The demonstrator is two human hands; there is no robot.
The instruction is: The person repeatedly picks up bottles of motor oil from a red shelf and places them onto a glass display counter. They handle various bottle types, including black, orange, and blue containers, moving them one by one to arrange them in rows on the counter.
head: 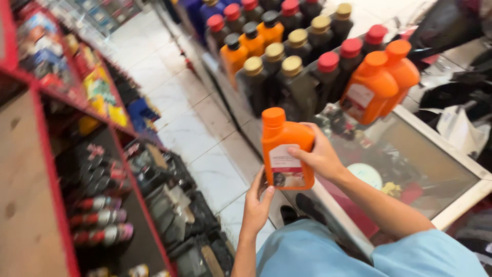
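An orange plastic bottle [283, 149] with an orange cap and a white label is held upright in front of me. My right hand [319, 154] wraps around its right side, fingers across the label. My left hand [258, 201] touches the bottle's lower left corner from below, fingers curled against it. Both arms wear light blue sleeves.
A glass display counter [451, 159] stands at the right, topped with rows of dark and orange bottles [376, 84] with red, gold and black caps. Red shelving [48, 154] stocked with packaged goods fills the left. White floor tiles [189, 133] run between them.
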